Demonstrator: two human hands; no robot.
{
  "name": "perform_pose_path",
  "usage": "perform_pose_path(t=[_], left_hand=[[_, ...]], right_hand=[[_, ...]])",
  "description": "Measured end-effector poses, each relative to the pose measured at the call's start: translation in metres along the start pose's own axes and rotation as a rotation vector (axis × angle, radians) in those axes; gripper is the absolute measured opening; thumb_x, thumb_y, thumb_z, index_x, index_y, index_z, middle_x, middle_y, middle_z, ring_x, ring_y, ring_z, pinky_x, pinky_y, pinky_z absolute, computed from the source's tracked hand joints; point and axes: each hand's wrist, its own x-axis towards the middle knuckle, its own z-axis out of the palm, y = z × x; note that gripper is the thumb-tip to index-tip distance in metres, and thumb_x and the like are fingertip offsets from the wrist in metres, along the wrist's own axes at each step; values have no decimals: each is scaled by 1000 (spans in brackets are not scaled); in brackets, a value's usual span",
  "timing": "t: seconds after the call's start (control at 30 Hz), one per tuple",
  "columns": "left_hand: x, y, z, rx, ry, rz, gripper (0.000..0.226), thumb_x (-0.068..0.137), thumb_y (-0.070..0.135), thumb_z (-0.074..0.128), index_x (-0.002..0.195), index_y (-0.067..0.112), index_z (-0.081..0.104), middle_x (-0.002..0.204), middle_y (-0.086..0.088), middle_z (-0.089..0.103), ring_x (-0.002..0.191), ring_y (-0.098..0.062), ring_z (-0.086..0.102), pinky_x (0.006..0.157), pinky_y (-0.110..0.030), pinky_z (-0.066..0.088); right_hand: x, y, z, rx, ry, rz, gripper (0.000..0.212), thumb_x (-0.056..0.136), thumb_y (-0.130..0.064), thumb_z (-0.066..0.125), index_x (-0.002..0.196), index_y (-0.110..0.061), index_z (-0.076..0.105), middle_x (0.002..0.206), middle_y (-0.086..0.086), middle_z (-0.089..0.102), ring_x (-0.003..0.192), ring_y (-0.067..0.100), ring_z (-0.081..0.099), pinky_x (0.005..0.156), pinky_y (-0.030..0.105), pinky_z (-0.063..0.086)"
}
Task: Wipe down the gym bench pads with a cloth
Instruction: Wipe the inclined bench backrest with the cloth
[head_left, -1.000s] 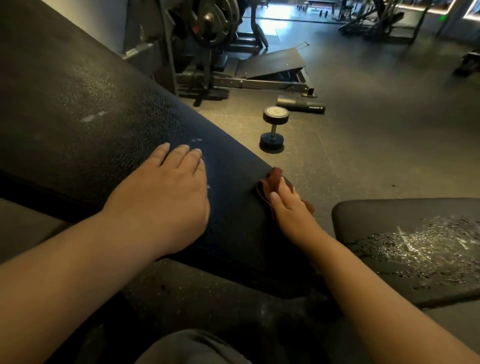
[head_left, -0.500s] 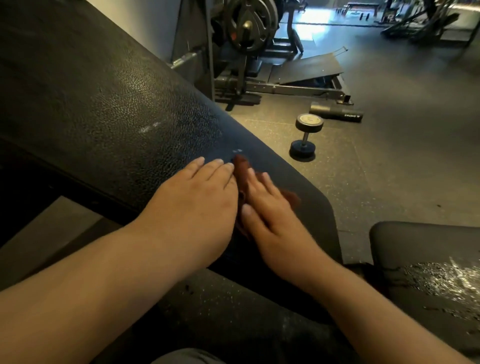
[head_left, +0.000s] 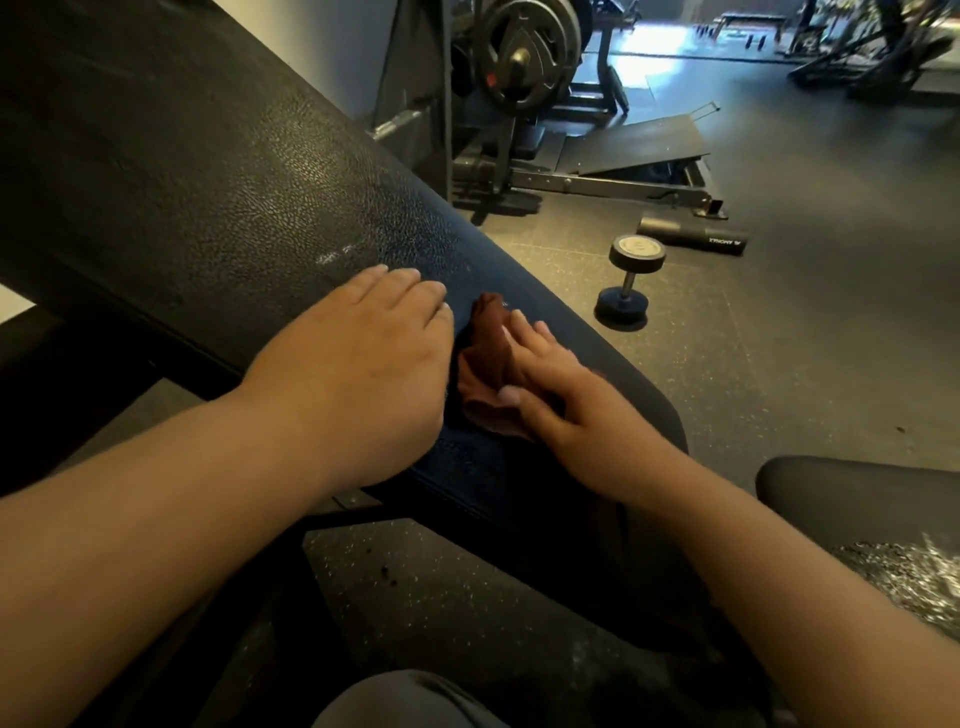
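Inclined back pad (head_left: 234, 197), black and pebbled, runs from 10 o'clock down to 4 o'clock across the view; its upper end is cut off by the frame edge. A few pale flecks sit on it just at 11 o'clock of the left grip.

Left grip (head_left: 358, 374): bare hand, palm down on the pad, fingers straight and together, clamped on nothing. We see no thumb; it is hidden under the hand.

Cloth (head_left: 485, 353): small, reddish-brown, bunched, lying on the pad just at 3 o'clock of the left grip. Its right half is covered.

Right grip (head_left: 576, 410): fingers stretched out flat on the cloth and pressing it to the pad, thumb laid on top of the near fold. The hand is smeared by blur; we cannot tell whether any fold is tucked under the palm.

Seat pad (head_left: 857, 493) at 4 o'clock, cut off at the right edge, with a glistening wet patch (head_left: 914, 577) partly behind the right forearm.

On the floor (head_left: 779, 364) at 1 o'clock of the cloth: a dumbbell (head_left: 631, 283) standing on end, a black cylinder (head_left: 693, 236) beyond it, lettering too small to read. A plate-loaded machine (head_left: 519, 52) stands at 12 o'clock, half in shadow.
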Motion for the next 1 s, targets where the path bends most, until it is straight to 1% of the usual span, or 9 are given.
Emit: perform_pose_path(t=[0.13,0.3,0.43,0.53,0.6,0.7,0.8,0.9,1.0], left_hand=[[1,0,-2,6,-27,-7,70,86,32,18,139,2,52,147,-17,49,138,-33,42,118,-46,29],[-3,5,-3,-2,-57,-30,77,85,33,6,150,5,37,158,-13,34,147,-29,27,123,-44,19],[-1,7,-6,2,-66,-40,87,79,36,-6,155,7,25,163,-11,23,150,-27,18,124,-43,13],[-3,3,-4,-42,-8,-22,72,88,35,16,147,5,43,156,-12,39,145,-26,34,121,-43,24],[-7,-6,-3,-90,30,-10,61,87,33,30,133,5,60,142,-12,57,134,-26,50,115,-44,36],[-15,-26,-3,-123,59,-12,54,88,32,34,126,8,66,136,-10,61,129,-25,55,113,-38,35],[-18,-47,-7,-76,85,-19,55,87,33,34,120,9,70,131,-9,65,123,-24,60,108,-41,40],[-15,-67,-14,-67,75,-59,56,89,37,31,120,11,71,130,-6,66,122,-21,61,104,-47,46],[-10,-75,-14,-67,58,-65,57,88,39,31,123,12,68,133,-6,64,125,-21,59,107,-46,44]], right_hand=[[13,-2,0,61,63,99,59,104,-29,48,158,-32,22,167,-12,2,152,9,-8,125,44,-7],[-33,2,10,116,20,27,59,102,-34,49,154,-46,24,162,-29,2,149,-4,-10,120,29,-6],[8,-3,9,13,99,102,58,106,-32,41,159,-30,16,166,-13,4,152,8,-7,126,39,-4],[15,-21,18,-3,164,161,58,108,-34,35,159,-29,9,166,-15,1,151,6,-10,126,37,-2],[-7,-33,30,-7,112,38,59,107,-38,35,158,-40,7,163,-28,-2,148,-4,-15,123,31,-3],[-24,-35,27,5,9,-107,56,106,-40,35,154,-51,8,158,-39,-2,145,-14,-15,120,27,-4],[29,-16,6,23,45,10,54,108,-34,35,151,-50,8,160,-29,-2,147,-5,-12,125,34,-3],[77,-26,0,28,172,154,55,108,-34,35,158,-36,14,166,-11,9,154,14,1,126,44,3],[62,-55,20,11,140,-12,57,107,-36,38,157,-39,12,162,-25,2,149,-2,-9,118,24,-3]])
